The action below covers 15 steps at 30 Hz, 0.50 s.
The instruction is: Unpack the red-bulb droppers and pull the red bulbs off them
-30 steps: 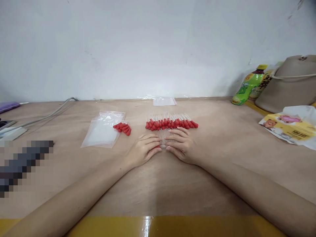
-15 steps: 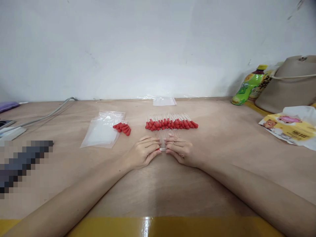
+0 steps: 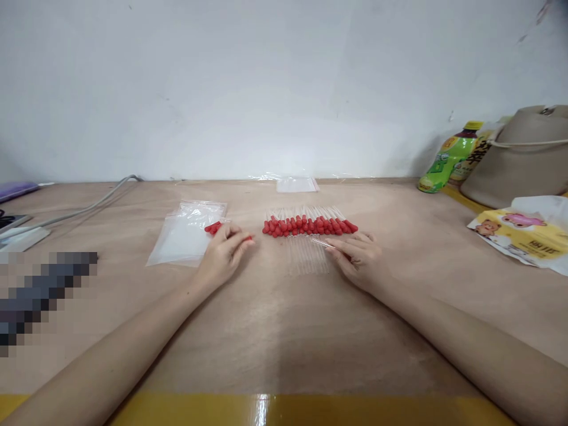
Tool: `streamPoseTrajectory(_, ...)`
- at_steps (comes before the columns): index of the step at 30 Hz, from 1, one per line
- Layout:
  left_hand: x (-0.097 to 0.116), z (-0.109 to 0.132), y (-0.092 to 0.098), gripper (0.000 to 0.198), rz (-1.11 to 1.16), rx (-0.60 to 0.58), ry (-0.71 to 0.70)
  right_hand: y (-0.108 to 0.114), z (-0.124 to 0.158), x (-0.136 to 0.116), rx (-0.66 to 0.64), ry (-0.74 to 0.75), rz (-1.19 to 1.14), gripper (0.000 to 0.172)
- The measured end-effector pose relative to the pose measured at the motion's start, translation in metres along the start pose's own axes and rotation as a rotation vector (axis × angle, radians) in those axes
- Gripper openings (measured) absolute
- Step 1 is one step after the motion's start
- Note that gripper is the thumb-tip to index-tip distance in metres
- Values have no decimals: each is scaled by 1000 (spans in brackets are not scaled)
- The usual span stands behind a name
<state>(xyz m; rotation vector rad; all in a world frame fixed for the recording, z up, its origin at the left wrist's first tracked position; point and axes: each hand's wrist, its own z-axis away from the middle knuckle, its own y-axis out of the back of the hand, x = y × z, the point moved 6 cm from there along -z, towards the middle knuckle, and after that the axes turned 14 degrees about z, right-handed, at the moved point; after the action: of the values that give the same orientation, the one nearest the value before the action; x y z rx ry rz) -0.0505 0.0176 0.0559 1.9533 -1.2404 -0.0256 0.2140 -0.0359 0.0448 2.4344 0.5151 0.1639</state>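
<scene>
Left hand: you pinch a red piece between thumb and fingertips.
Right hand: you grip one clear tube between thumb and fingers, its free end pointing left and slightly far.
Piece and tube: well apart, one in each hand; the step seems to be taking up one of each.
Next move: it calls, I judge, for a light pinch on the thin tube and care around the loose tubes.
Loose tubes: side by side in the middle, left of your right hand.
Red-ended row: just far of them, red ends near, pale stems far.
Red pile: by your left hand, at the right edge of flat clear bags.
Table: brown, yellow along the near edge; a small bag lies far, by the pale wall.
Left side: a grey cable and a dark, pixelated object.
Right side: a printed wrapper, a tilted green bottle, a beige container.
</scene>
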Motion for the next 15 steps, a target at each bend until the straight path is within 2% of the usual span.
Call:
streamPoseTrajectory(4,-27,-11,19,28,-131,44,177,-6,4,8,-20,-107,107,19)
streamPoseTrajectory(9,-37,-18,23,34,-167,2,311,-8,4,8,-53,-141,154,16)
streamPoseTrajectory(13,-30,-23,8,18,-288,-88,247,-6,3,6,-32,-125,187,13)
streamPoseTrajectory(15,-30,-24,1,18,-373,-123,203,-6,3,4,-16,-107,192,12)
